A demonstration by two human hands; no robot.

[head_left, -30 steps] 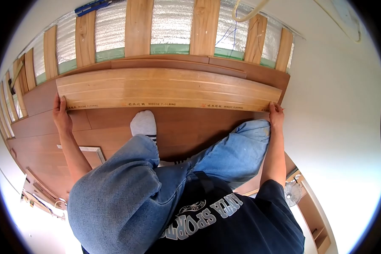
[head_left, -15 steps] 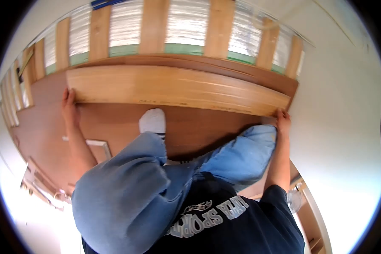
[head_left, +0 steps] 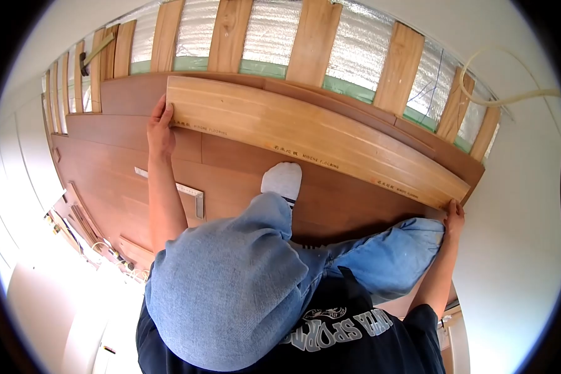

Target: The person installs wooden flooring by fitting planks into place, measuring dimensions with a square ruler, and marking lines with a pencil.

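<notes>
A long pale wooden flooring board (head_left: 305, 134) lies across the view, its light face up with dark printed lettering along the near edge. My left hand (head_left: 161, 128) grips its left end, thumb on top and fingers around the edge. At the right end, near the wall, my right hand (head_left: 455, 217) pinches the near corner of the board. Beneath and around it are brown laid floorboards (head_left: 230, 177). Just beyond the board runs the far edge of that laid floor.
Pale wooden battens (head_left: 315, 43) with silvery foil sheeting (head_left: 355, 53) between them lie beyond the floor. A hammer (head_left: 96, 55) rests on battens at left. A metal square (head_left: 196, 198) lies beside my left arm. A pale hose (head_left: 511, 96) hangs near the white wall (head_left: 511, 237).
The view has swung so that the whole scene sits further right. Both hands keep hold of the board's ends, and its printing is now sharper.
</notes>
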